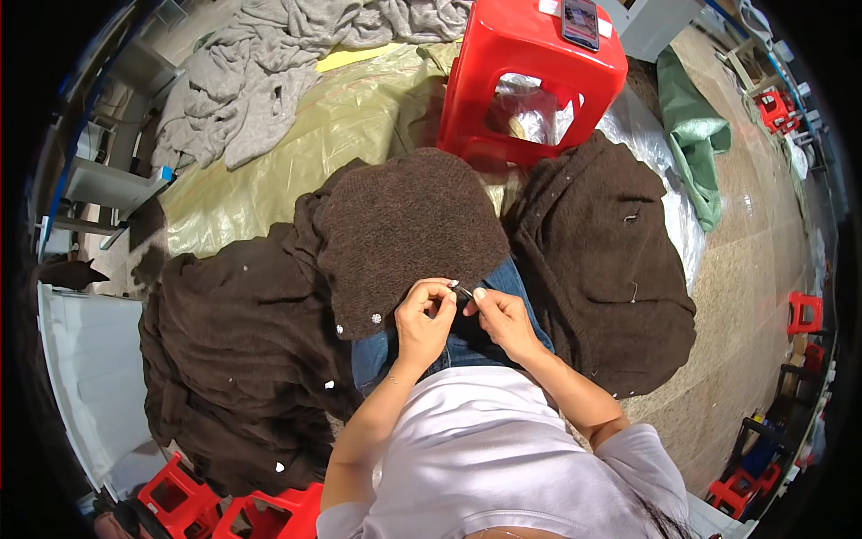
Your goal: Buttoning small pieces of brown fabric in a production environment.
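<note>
Across my lap lies a dark brown knitted piece [413,216], its near edge dotted with small whitish, sparkly buttons [376,319]. My left hand [425,323] pinches that edge beside another small whitish button [453,284]. In my right hand [505,321], thumb and fingers close on a thin, silvery pointed tool [465,292]; its tip meets the edge by the button. Whether it is tweezers, small snips or a needle is too small to tell. My hands are close together over my jeans.
Brown knits are heaped to my left [242,332] and right [620,278]. Ahead stands a red plastic stool [467,99] with a phone [580,22] on top. Grey knitwear [233,90] lies on yellowish plastic sheeting [359,117]. More red stools [180,499] stand behind at left.
</note>
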A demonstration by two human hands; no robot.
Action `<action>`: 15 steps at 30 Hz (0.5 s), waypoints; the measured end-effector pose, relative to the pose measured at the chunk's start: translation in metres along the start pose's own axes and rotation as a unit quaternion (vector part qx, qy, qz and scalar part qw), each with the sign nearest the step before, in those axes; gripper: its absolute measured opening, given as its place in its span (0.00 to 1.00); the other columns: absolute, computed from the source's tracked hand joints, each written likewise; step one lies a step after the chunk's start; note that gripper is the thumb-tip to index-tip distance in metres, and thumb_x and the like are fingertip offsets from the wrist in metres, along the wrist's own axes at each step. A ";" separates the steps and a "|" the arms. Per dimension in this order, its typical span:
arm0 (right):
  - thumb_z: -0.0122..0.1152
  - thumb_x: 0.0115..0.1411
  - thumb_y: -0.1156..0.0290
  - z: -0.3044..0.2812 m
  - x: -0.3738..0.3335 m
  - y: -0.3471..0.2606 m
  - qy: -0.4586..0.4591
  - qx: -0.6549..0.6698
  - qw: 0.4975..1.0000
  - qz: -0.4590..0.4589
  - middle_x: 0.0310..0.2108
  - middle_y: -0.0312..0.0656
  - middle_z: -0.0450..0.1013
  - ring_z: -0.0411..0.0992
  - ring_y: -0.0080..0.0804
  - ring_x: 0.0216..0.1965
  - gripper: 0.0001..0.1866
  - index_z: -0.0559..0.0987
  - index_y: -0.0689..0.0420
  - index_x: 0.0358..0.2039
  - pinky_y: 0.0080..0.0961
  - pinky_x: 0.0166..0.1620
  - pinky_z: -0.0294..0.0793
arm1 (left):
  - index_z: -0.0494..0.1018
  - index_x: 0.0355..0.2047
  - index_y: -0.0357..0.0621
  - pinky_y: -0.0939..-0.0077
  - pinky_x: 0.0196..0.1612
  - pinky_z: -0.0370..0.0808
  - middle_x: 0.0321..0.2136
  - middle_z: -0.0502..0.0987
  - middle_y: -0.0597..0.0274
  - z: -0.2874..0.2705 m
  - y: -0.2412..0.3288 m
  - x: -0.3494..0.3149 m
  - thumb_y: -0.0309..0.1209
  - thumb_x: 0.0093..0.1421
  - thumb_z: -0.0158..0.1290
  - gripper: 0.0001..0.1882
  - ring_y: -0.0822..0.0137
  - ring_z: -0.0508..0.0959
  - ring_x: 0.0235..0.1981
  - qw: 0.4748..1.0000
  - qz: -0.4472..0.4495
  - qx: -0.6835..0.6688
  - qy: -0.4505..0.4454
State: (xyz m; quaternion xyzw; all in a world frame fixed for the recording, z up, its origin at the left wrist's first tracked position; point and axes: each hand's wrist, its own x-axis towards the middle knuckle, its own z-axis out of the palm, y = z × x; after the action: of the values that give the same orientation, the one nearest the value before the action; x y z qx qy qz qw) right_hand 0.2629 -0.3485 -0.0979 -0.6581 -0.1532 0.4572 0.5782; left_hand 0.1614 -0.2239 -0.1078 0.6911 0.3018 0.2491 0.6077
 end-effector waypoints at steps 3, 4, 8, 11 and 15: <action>0.47 0.70 0.51 -0.003 0.001 -0.002 -0.020 0.033 0.997 0.066 0.11 0.23 0.54 0.47 0.10 0.11 0.24 0.77 0.58 0.28 0.15 0.15 0.42 | 0.74 0.31 0.34 0.89 0.29 0.68 0.40 0.78 0.63 -0.003 -0.001 0.000 0.17 0.59 0.54 0.01 0.85 0.70 0.27 0.998 -0.042 -0.048 -0.009; 0.47 0.70 0.51 -0.003 0.002 -0.004 -0.021 0.033 0.997 0.066 0.11 0.23 0.54 0.47 0.10 0.11 0.24 0.77 0.58 0.28 0.15 0.15 0.42 | 0.75 0.32 0.34 0.89 0.29 0.68 0.40 0.78 0.62 -0.004 -0.001 -0.001 0.17 0.59 0.54 0.01 0.85 0.70 0.27 0.995 -0.057 -0.079 -0.008; 0.47 0.70 0.50 -0.005 0.001 -0.014 -0.049 0.090 0.988 0.113 0.11 0.22 0.53 0.45 0.10 0.11 0.25 0.77 0.58 0.27 0.15 0.15 0.41 | 0.75 0.32 0.34 0.89 0.31 0.69 0.40 0.78 0.60 -0.005 -0.001 -0.002 0.18 0.59 0.55 0.01 0.84 0.71 0.28 0.997 -0.042 -0.065 -0.012; 0.47 0.70 0.51 -0.005 0.002 -0.014 -0.058 0.091 0.987 0.115 0.11 0.22 0.53 0.45 0.10 0.10 0.25 0.77 0.58 0.26 0.16 0.14 0.40 | 0.75 0.31 0.34 0.88 0.31 0.70 0.40 0.78 0.60 -0.006 -0.001 -0.002 0.18 0.59 0.55 0.01 0.83 0.72 0.28 0.999 -0.016 -0.034 -0.017; 0.48 0.70 0.51 -0.002 0.004 -0.012 -0.051 0.072 0.991 0.103 0.10 0.21 0.52 0.44 0.10 0.10 0.24 0.77 0.58 0.26 0.16 0.14 0.39 | 0.75 0.30 0.34 0.87 0.31 0.71 0.40 0.78 0.60 -0.006 -0.001 -0.001 0.18 0.59 0.55 0.00 0.83 0.72 0.28 0.999 -0.011 -0.025 -0.019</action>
State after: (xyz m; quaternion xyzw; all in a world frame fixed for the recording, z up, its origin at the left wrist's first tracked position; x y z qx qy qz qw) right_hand 0.2704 -0.3438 -0.0893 -0.6028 -0.0805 0.5574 0.5653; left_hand 0.1562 -0.2209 -0.1078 0.6771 0.2917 0.2367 0.6327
